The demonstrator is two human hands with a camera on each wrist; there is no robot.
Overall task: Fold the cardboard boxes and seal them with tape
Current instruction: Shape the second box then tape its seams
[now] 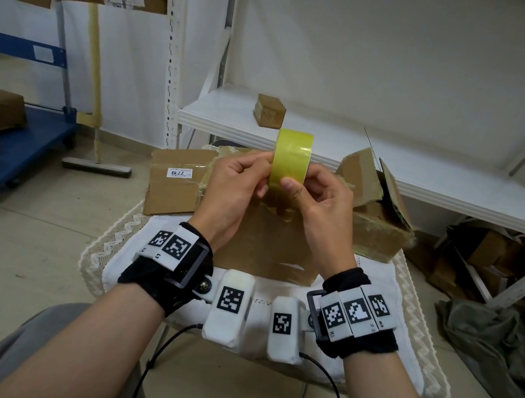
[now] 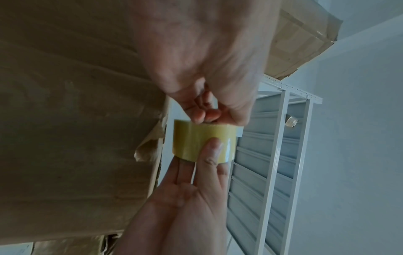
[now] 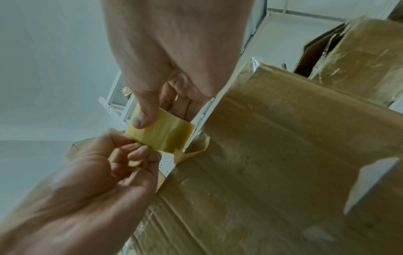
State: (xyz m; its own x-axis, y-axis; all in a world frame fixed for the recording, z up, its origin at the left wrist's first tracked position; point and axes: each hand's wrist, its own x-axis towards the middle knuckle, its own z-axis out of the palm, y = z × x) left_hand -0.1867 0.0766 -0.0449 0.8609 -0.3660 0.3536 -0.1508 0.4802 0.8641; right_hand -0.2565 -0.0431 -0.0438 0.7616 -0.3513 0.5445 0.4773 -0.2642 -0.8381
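Head view: a roll of yellow tape (image 1: 292, 160) is held on edge between both hands, above a flat brown box (image 1: 267, 244) lying on a cloth-covered stool (image 1: 126, 266); the right hand (image 1: 318, 204) grips the roll with its thumb on the outer face, while the left hand (image 1: 238, 188) pinches at the roll's side. Left wrist view: the left thumb lies on the roll's face, fingers behind it. Right wrist view: the left fingertips (image 3: 139, 151) curl at the roll's edge, apparently seeking the loose end. The roll looks light, rigid and slick; it is probably best held across its faces.
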